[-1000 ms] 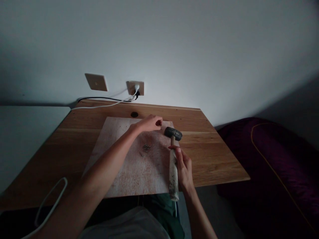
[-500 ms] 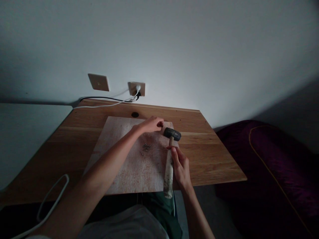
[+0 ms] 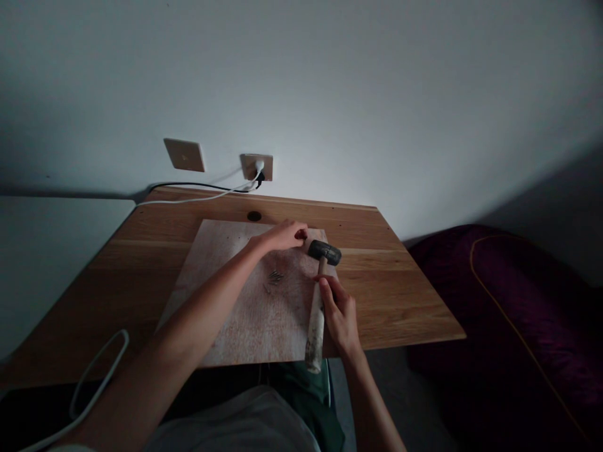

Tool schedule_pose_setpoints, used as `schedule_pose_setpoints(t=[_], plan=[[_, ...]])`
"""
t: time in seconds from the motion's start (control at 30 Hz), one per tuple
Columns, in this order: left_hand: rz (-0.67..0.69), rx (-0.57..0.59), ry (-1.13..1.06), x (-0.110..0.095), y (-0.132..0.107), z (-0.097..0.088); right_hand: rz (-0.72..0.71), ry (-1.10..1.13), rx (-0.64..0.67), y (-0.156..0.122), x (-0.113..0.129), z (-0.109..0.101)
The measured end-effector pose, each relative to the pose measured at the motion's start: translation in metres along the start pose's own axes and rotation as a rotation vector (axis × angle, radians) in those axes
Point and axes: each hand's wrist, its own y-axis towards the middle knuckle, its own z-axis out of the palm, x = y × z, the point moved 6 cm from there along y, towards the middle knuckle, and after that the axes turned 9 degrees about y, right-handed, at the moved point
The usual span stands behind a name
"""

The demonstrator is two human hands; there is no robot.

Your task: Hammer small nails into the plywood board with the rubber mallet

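My right hand [image 3: 340, 311] grips a mallet [image 3: 315, 326] by its pale, stained wooden handle. The mallet's black head is level with the far right part of a whitish, worn wooden board [image 3: 245, 333], close beside my left hand. My left hand [image 3: 288, 235] is closed in a pinch at the board's far right area; whatever sits between its fingertips is too small and dark to make out. Several nails [image 3: 276, 276] lie in a small heap on the board, between my left forearm and the mallet.
Under the board is a brown wooden table [image 3: 396, 295] against a white wall. White and black cables run along its back edge to a wall socket [image 3: 257, 167]. A white cable [image 3: 101, 383] loops at the near left. A dark purple cushioned seat [image 3: 522, 326] stands to the right.
The mallet's handle end has swung slightly left with my right hand. My left hand keeps its pinch in about the same place. The whole view has shifted a little.
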Motion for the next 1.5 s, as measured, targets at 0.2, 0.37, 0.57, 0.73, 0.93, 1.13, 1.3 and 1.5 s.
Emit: schedule_pose_setpoints(t=[0.2,0.37,0.57,0.73,0.93,1.13,1.3,1.5], plan=[[0.005,0.0,0.014,0.001,0.0,0.001,-0.02,0.002,-0.005,0.001,0.002,0.0],[0.005,0.005,0.004,0.003,0.003,0.003,-0.016,-0.017,-0.002,0.001,0.003,0.001],[0.0,0.014,-0.005,0.002,0.002,0.003,-0.018,-0.022,0.013,0.001,0.002,0.001],[0.005,0.02,-0.006,-0.001,0.001,0.0,-0.027,-0.031,0.015,0.0,0.002,0.001],[0.004,0.013,-0.014,-0.001,0.001,-0.003,-0.031,-0.017,0.017,0.001,-0.001,0.001],[0.011,-0.015,0.008,0.0,0.001,-0.007,-0.04,-0.012,0.018,0.001,0.001,0.001],[0.024,0.002,0.019,-0.002,0.001,-0.008,-0.037,-0.026,0.016,0.001,0.001,0.001],[0.033,0.002,0.03,-0.003,0.002,-0.009,-0.037,-0.031,0.011,0.001,0.001,0.001]])
